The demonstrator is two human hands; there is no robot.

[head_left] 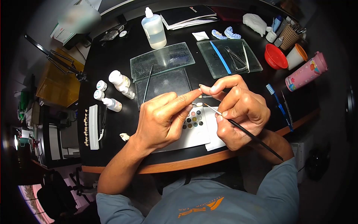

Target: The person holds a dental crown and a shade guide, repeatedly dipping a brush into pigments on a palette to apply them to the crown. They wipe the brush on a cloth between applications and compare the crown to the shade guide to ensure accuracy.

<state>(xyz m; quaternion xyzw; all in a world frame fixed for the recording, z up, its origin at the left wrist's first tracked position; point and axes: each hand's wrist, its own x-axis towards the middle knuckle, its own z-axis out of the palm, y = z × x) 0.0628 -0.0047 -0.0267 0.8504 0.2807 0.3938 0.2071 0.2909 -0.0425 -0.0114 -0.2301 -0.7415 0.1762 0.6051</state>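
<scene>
My right hand [242, 108] pinches a thin paintbrush [249, 135] with a black handle. The brush's fine tip points left at a small whitish dental crown [199, 105], with a small gap between them. My left hand [162, 119] is closed, and the crown sits at its thumb and finger tips, seemingly on a short thin holder mostly hidden by the fingers. The index fingertips of both hands meet just above the crown. Below lies a white palette sheet [197, 136] with several round coloured dots, partly covered by my left hand.
Left of my hands stand small bottles [118, 80], jars [101, 85] and a white curved strip [94, 127]. Glass slabs [164, 59], a large liquid bottle [153, 31] and blue dental models [233, 33] lie farther back. At right are a red bowl [276, 56], a pink flask [306, 72] and a toothbrush [279, 106].
</scene>
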